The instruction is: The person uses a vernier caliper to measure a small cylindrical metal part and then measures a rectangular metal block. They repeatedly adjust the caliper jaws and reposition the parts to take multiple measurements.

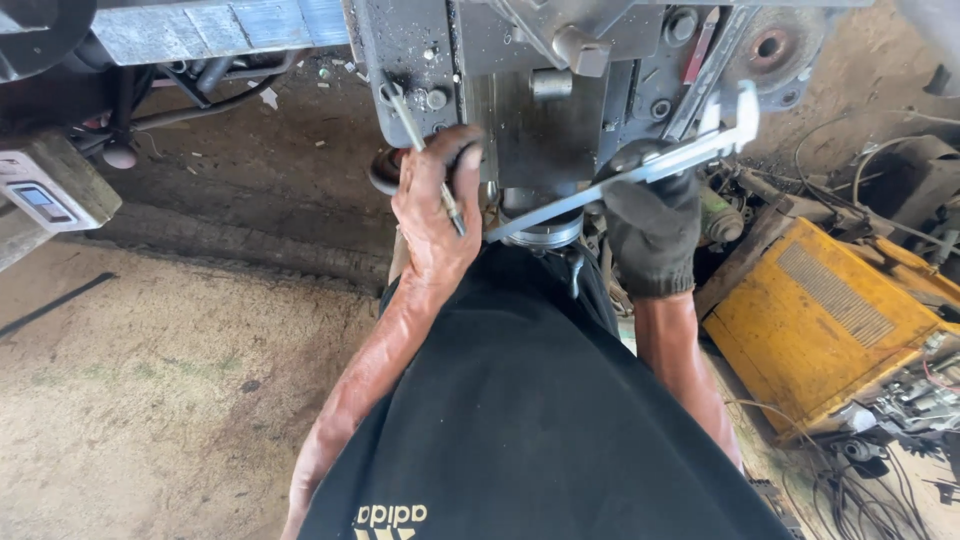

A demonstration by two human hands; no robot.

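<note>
While the left hand [432, 215], bare, grips a thin rod [425, 160] against the machine [520, 110], the right hand [652, 225], in a dark glove, is closed around a steel caliper [640, 170] laid slantwise across the machine's round lower part. Right of them sits a yellow box [815, 320] among wires. Below lies a dirt floor [150, 400].
</note>
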